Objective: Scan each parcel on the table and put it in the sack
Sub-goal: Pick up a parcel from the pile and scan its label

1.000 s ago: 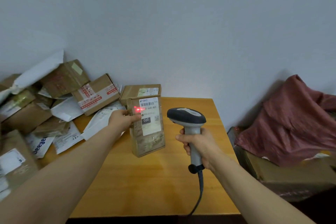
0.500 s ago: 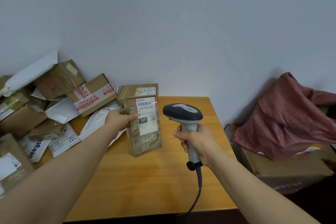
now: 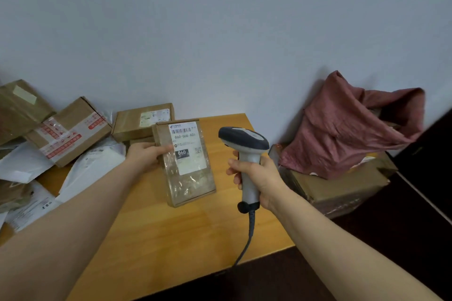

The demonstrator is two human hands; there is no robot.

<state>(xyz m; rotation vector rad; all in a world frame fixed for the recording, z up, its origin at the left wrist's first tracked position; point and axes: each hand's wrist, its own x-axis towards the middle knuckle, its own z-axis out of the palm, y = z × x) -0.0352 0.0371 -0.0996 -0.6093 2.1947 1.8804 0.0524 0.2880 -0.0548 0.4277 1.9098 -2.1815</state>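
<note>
My left hand (image 3: 146, 156) grips the left edge of a brown taped parcel (image 3: 187, 166) with a white barcode label, holding it tilted with its lower end on the wooden table (image 3: 186, 234). My right hand (image 3: 256, 176) grips the grey handle of a corded barcode scanner (image 3: 244, 154), whose dark head sits just right of the parcel. No red light shows on the label. The dark red sack (image 3: 347, 127) lies crumpled on a cardboard box to the right of the table.
A heap of parcels fills the table's left side: a cardboard box with red tape (image 3: 71, 132), another box (image 3: 144, 121) behind the held parcel, and white mailer bags (image 3: 95, 166). A cardboard box (image 3: 340, 190) under the sack stands past the table's right edge. The wall is close behind.
The red scan spot moved from the label's left side to its right edge, then went out. The view has shifted right; both hands keep their grips.
</note>
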